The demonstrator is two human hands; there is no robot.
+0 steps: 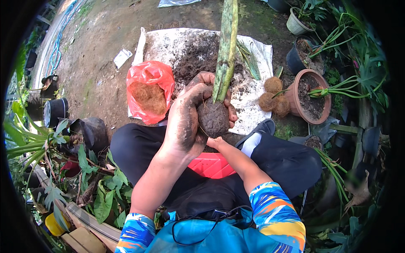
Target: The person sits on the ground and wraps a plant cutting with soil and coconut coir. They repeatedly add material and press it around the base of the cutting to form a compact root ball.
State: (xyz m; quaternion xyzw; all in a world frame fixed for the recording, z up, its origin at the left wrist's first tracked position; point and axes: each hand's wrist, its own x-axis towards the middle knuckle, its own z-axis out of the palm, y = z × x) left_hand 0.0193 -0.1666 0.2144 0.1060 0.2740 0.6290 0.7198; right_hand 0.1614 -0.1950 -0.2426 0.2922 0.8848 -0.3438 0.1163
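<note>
A round, dark soil ball (213, 118) sits at the base of a tall, mottled green snake plant leaf (225, 50) that stands upright. My left hand (185, 116), smeared with soil, cups the ball from its left side. My right hand (216, 143) reaches in beneath the ball and is mostly hidden by it. Muddy fingertips press against the ball's right side; which hand they belong to is hard to see. A thin strand runs along the ball's lower left. Below my hands, a red plastic container (212, 165) lies between my crossed legs.
Loose soil (196, 63) covers part of a white sheet (162, 40). Brown fibre fills a red plastic bag (150, 69) on the left. Fibre-wrapped balls (273, 85) lie beside a tilted terracotta-coloured pot (294, 99). Potted plants line both sides.
</note>
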